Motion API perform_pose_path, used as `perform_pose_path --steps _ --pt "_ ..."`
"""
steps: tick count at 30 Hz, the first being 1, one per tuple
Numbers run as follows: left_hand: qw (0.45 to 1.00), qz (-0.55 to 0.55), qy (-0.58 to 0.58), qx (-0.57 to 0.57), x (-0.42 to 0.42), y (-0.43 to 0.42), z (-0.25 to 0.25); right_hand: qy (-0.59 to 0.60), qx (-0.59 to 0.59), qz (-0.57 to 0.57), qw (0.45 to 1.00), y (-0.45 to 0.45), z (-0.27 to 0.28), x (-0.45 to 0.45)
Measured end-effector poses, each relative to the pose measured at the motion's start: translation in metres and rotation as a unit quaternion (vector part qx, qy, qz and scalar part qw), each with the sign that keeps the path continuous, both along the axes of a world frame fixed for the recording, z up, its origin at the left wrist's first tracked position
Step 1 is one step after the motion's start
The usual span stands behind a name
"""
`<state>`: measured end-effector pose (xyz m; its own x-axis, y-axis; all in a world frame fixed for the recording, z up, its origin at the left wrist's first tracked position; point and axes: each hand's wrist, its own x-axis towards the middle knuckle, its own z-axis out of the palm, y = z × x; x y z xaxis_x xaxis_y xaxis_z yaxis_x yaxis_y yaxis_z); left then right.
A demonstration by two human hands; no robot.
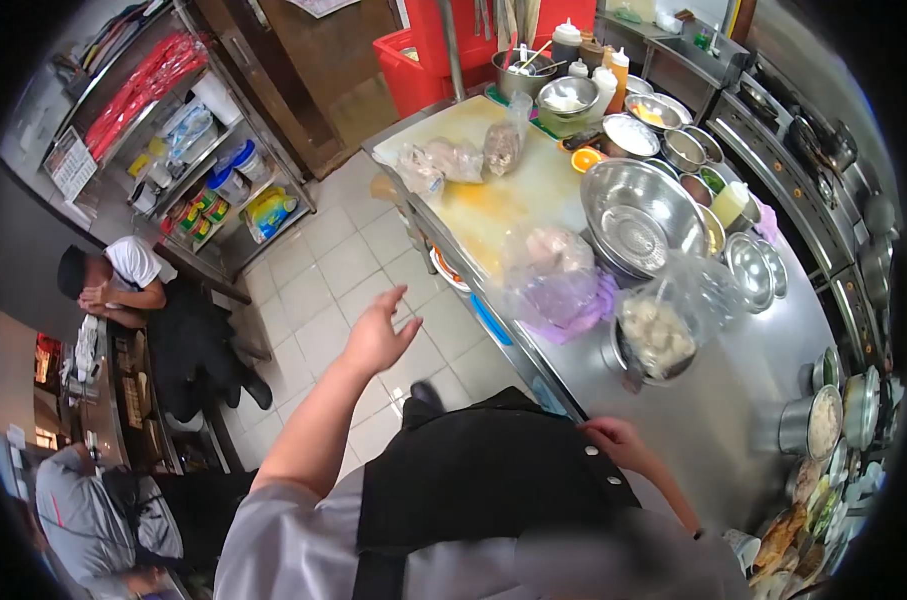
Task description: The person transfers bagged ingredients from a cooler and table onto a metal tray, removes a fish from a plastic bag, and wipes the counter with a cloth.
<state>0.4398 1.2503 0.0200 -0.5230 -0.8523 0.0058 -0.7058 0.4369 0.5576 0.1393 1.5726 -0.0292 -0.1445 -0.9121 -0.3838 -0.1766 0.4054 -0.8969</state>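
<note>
Floor (308,300): pale square tiles, glossy; I note light glinting off them. Door (333,85): brown. Shelf unit (245,112): metal, tiered, on my far left. Desk (693,455): steel. Stove (823,228): steel, knobs along its front, on my right.

"From where do we look?"
"From our head, forward and steeply down, one wide view: our left hand (377,338) near, the worktable (693,440) right, shelves (202,163) farther off left."
</note>
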Motion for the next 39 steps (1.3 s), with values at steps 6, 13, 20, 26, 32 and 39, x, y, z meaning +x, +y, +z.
perform_pose_path --steps 6,13,20,26,32,39 --pt "0.984 -0.034 0.035 -0.170 -0.036 -0.183 -0.024 0.001 0.051 -0.154 0.987 -0.037 0.009 0.030" --pt "0.920 -0.259 -0.135 -0.261 -0.078 -0.310 0.004 -0.015 0.085 -0.352 0.932 -0.086 0.027 0.109" --pt "0.924 -0.363 -0.029 -0.120 -0.105 -0.351 -0.008 0.042 0.064 -0.401 0.913 -0.119 0.059 0.136" --pt "0.905 -0.383 0.026 -0.181 -0.111 -0.344 0.003 0.120 -0.022 -0.391 0.912 -0.172 0.097 0.124" --pt "0.838 -0.491 -0.017 -0.237 -0.163 -0.365 0.019 0.333 -0.096 -0.222 0.912 -0.261 0.162 0.092" --pt "0.896 -0.425 -0.050 -0.116 -0.175 -0.345 0.010 0.333 -0.056 -0.241 0.910 -0.438 0.122 -0.020"
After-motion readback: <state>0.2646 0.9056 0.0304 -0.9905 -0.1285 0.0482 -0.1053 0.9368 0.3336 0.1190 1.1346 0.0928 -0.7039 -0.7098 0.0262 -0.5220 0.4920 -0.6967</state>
